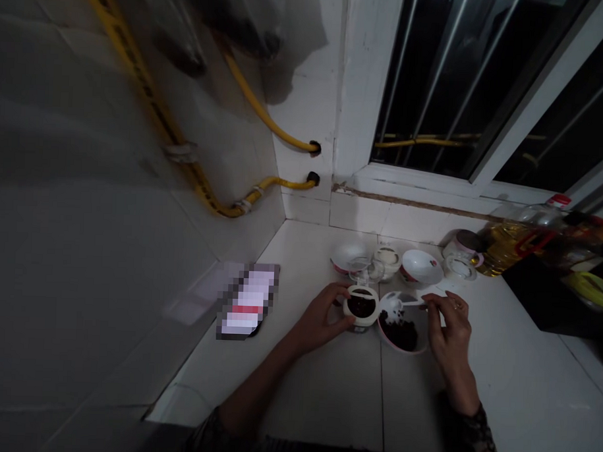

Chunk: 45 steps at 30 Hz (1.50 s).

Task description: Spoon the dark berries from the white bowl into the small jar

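Observation:
My left hand [322, 319] is wrapped round a small jar [362, 306] with a white rim and dark contents, its clear lid [367, 272] flipped open at the back. Pinched in my right hand [449, 327] is the handle of a small white spoon [408, 300]. The spoon's head is over a white bowl [405, 349] with a pink rim, which stands against the jar's right side. Dark crumbly stuff [400, 331] lies in the bowl. What the spoon's head carries, if anything, is too small to tell.
Behind stand a bowl [344, 257], a jar of white powder [388, 259] and another white bowl [421, 266]. A cup [463, 245], an oil bottle [516, 237] and a black box [541, 294] are at the right. A lit phone [249, 300] leans by the left wall.

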Each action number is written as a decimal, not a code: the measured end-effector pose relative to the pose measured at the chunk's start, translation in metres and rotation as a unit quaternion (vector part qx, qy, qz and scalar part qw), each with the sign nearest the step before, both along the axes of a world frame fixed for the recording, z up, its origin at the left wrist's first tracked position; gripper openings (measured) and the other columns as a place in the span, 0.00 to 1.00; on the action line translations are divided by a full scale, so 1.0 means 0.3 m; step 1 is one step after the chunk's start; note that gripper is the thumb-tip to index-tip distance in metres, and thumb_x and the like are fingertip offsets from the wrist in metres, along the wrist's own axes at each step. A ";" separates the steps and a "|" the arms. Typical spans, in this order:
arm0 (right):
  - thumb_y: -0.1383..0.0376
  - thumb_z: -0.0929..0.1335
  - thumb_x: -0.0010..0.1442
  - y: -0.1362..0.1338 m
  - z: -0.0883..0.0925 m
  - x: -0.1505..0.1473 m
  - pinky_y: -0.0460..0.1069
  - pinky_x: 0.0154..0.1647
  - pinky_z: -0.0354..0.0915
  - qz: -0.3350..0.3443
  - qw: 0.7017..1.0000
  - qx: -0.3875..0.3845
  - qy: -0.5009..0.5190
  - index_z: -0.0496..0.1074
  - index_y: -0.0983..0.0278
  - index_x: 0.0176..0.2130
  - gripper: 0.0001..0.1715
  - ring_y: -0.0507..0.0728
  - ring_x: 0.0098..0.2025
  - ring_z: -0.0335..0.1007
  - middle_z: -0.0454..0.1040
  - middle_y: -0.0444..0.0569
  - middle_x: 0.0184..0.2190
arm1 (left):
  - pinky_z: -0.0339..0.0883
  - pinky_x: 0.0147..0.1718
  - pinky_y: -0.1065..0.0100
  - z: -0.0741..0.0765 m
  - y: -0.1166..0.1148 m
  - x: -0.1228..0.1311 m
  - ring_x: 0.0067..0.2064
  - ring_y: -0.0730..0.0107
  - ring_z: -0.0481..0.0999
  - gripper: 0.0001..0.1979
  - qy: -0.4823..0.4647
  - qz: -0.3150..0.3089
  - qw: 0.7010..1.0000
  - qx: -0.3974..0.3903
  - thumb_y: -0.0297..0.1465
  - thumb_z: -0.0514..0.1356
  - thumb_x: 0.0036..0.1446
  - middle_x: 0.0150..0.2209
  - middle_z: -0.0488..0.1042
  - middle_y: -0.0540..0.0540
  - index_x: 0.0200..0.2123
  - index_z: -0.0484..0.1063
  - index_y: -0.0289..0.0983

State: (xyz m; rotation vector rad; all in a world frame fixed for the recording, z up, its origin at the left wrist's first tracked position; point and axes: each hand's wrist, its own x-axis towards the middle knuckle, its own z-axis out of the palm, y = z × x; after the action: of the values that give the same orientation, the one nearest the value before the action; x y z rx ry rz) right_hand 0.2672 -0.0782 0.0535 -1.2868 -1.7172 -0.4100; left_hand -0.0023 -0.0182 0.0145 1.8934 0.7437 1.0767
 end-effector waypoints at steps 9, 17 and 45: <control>0.66 0.61 0.61 0.016 -0.044 -0.011 0.60 0.53 0.60 0.017 0.978 -0.205 0.029 0.73 0.59 0.35 0.12 0.59 0.33 0.73 0.79 0.47 0.27 | 0.70 0.48 0.60 0.004 -0.001 -0.002 0.56 0.57 0.71 0.14 0.003 0.005 1.000 0.002 0.33 0.64 0.56 0.56 0.69 0.39 0.45 0.66 0.40; 0.53 0.64 0.55 0.007 -0.017 -0.045 0.55 0.43 0.63 -0.017 0.908 -0.304 0.286 0.73 0.60 0.29 0.16 0.62 0.34 0.71 0.75 0.47 0.20 | 0.70 0.48 0.60 -0.008 0.000 0.000 0.56 0.57 0.71 0.15 0.002 0.008 1.000 0.003 0.32 0.63 0.57 0.56 0.68 0.39 0.46 0.66 0.41; 0.53 0.69 0.48 0.020 -0.004 -0.017 0.51 0.31 0.63 -0.002 0.864 -0.254 0.435 0.73 0.62 0.27 0.15 0.57 0.24 0.67 0.70 0.43 0.17 | 0.71 0.46 0.61 0.006 -0.002 0.001 0.54 0.56 0.73 0.15 0.003 0.009 1.000 0.004 0.32 0.64 0.56 0.55 0.70 0.39 0.45 0.66 0.40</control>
State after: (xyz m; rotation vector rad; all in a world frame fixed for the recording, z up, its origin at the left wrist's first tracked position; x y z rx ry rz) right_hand 0.2620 -0.0722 0.0524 -1.5089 -1.0431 0.6103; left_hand -0.0019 -0.0189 0.0163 1.9010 0.7612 1.0875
